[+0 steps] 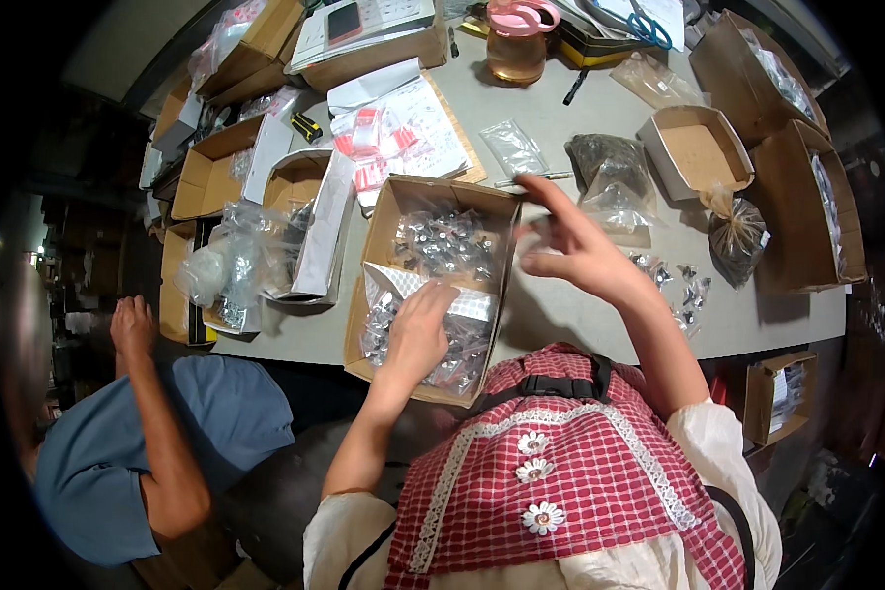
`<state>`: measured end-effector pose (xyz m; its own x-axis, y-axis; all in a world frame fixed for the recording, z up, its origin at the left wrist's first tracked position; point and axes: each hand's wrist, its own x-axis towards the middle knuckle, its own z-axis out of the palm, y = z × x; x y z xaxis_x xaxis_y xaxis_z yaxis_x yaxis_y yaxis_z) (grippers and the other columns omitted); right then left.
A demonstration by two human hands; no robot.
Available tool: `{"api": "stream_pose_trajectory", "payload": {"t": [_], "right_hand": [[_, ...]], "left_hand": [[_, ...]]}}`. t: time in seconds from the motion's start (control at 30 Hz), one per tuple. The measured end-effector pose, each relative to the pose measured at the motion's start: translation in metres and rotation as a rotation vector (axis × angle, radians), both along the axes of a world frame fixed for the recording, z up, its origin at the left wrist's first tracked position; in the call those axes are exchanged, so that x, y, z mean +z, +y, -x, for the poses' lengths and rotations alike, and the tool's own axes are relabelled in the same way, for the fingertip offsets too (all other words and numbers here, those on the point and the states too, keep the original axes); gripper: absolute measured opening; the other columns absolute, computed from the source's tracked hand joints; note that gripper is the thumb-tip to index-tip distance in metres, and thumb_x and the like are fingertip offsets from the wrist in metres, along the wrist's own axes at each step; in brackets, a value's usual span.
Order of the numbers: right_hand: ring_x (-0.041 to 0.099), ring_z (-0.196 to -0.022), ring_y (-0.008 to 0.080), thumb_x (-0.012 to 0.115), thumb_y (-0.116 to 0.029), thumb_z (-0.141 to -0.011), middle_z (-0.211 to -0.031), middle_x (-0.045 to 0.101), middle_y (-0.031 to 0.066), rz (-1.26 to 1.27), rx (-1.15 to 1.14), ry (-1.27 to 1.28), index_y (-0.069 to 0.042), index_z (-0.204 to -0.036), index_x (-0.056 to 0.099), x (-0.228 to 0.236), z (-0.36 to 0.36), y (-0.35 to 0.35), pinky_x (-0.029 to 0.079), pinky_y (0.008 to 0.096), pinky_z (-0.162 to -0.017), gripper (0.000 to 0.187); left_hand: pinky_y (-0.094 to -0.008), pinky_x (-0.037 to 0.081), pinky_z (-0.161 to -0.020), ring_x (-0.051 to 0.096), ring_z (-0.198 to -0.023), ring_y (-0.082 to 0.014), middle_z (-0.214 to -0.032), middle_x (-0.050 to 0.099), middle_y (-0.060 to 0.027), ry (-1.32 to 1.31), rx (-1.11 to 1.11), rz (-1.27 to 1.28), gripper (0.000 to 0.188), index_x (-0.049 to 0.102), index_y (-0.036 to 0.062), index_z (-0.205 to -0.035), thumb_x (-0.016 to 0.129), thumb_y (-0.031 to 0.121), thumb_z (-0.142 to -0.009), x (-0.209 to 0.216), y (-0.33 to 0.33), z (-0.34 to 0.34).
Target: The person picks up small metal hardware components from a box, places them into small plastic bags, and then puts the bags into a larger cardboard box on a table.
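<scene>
A cardboard box (358, 346) sits in front of me at the table's edge, with small clear bags of dark and metallic parts (447, 246) in it. A dotted white card (477, 303) divides the box into a far and a near section. My left hand (418, 334) reaches into the near section, its fingers closed together over the card's edge. Under that hand lie more bagged parts (467, 344). At the box's right wall is my right hand (575, 246), slightly blurred, holding nothing, its thumb and forefinger spread apart.
Loose small bags of parts (693, 295) lie right of my right forearm. Beyond are a large bag of dark pieces (610, 172), a tied bag (737, 236) and an open white box (698, 147). Several boxes (216, 172) crowd the left. A person in blue (157, 442) sits there.
</scene>
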<state>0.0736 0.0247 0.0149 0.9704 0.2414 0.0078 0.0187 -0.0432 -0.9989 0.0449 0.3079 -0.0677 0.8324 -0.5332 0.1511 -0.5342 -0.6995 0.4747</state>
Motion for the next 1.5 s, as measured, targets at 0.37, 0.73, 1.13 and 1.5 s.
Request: {"api": "stream_pose_trajectory", "payload": {"t": [0.37,0.73,1.13,1.5], "right_hand": [[0.057,-0.126,0.0332,0.065,-0.022,-0.097,-0.131,0.063,0.0183,0.911,-0.595,-0.272,-0.002,-0.13,0.062,-0.092,0.076,-0.152,0.044,0.0411,-0.106,0.039],[0.016,-0.152,0.045,0.074,-0.077,-0.063,-0.165,0.019,0.0246,1.281,-0.441,-0.064,-0.013,-0.161,0.026,-0.133,0.14,-0.154,0.003,0.0709,-0.116,0.126],[0.061,-0.101,0.0292,0.074,-0.033,-0.083,-0.109,0.06,0.0099,1.121,-0.289,-0.504,-0.015,-0.104,0.067,-0.128,0.058,-0.095,0.051,0.0432,-0.082,0.029],[0.059,-0.063,0.0213,0.08,-0.017,-0.077,-0.073,0.061,0.008,0.339,-0.212,-0.683,-0.004,-0.086,0.069,-0.028,-0.02,-0.001,0.047,0.0337,-0.057,0.02]], "left_hand": [[-0.0461,0.044,-0.108,0.056,-0.127,-0.0352,-0.124,0.066,-0.0162,-0.02,0.022,0.0,0.051,0.066,0.0042,-0.121,0.051,-0.012,-0.075,0.003,0.001,0.007],[-0.0442,0.044,-0.105,0.057,-0.121,-0.0362,-0.131,0.064,-0.0152,0.069,0.038,0.067,0.074,0.049,0.0036,-0.147,0.047,-0.015,-0.076,0.004,-0.001,-0.002],[-0.046,0.043,-0.105,0.055,-0.121,-0.0388,-0.129,0.063,-0.0169,0.035,0.037,-0.014,0.066,0.052,0.001,-0.142,0.049,-0.014,-0.078,0.002,-0.002,-0.004],[-0.0463,0.045,-0.105,0.057,-0.122,-0.0382,-0.128,0.064,-0.0184,0.004,0.034,0.073,0.052,0.063,0.0012,-0.127,0.051,-0.011,-0.077,-0.004,0.003,-0.003]]}}
